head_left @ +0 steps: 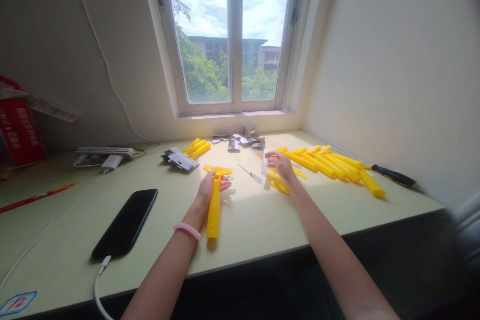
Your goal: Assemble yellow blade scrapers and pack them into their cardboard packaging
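A yellow scraper-like tool (214, 207) with a wide head and long handle is in my left hand (206, 189), its handle pointing toward the table's front edge. My left fingers show behind it, beside some tiny pieces on the table. My right hand (280, 166) is at a small pale strip (265, 164), thumb and fingers bent around its upper end. Yellow flat pieces (278, 182) lie just under and beside my right hand. Between both hands rests a small screwdriver (255, 177) with a red and clear handle.
Several yellow handles (330, 165) lie at the right, near a black screwdriver (393, 176). More yellow handles (197, 147) and grey packets (180, 160) sit at back left. Metallic pieces (234, 145) lie below the window. A phone (125, 222) and power strip (107, 152) are left.
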Demonstrator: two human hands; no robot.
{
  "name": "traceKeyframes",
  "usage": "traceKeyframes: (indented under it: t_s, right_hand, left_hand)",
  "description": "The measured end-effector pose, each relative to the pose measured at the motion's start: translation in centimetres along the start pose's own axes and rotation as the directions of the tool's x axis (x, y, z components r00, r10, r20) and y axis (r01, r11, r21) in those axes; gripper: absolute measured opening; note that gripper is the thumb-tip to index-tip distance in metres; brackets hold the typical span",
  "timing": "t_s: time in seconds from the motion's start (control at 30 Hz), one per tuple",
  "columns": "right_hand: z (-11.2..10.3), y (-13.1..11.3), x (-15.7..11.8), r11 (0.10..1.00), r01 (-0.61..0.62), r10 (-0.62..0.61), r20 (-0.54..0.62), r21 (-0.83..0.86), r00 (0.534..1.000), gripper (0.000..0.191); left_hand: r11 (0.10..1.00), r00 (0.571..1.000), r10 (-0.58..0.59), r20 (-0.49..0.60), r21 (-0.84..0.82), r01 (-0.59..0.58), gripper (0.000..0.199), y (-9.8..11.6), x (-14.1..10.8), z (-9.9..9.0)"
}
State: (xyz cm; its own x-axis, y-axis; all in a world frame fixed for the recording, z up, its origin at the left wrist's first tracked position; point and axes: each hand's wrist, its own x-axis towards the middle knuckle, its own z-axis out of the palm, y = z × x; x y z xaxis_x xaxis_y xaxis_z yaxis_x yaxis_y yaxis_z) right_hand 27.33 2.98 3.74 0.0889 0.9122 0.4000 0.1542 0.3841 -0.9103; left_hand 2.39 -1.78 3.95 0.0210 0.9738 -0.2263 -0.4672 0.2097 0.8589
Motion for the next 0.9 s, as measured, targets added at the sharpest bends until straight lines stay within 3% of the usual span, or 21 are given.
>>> traceKeyframes:
  t_s: [0.3, 0.5, 0.73, 0.9]
  right_hand:
    - [0.4, -0.8, -0.6, 0.984, 0.083, -0.091, -0.043, -0.16, 0.995, 0.019]
    - [1.2, -1.1, -0.7, 0.911, 0.142, -0.165, -0.027, -0.388, 0.986, 0.025]
    - [1.7, -1.1, -0.9, 0.908, 0.157, -0.152, 0.044, -0.389, 0.987, 0.021]
    - [2.9, -1.7, -1.9, 0.973, 0.054, -0.007, 0.203, -0.225, 0.979, 0.023]
  left_hand:
    - [1.0, 1.0, -0.027, -0.012, -0.001, 0.027, 0.024, 0.1, -0.2, 0.1]
    - [0.999, 0.999, -0.03, -0.014, 0.028, 0.03, 0.026, 0.0, -0.4, 0.5]
    - [0.998, 0.999, -0.037, -0.032, 0.059, 0.039, 0.024, 0.1, -0.7, 0.7]
    - [0.996, 0.998, -0.058, -0.032, 0.06, 0.06, 0.026, 0.0, -0.9, 0.7]
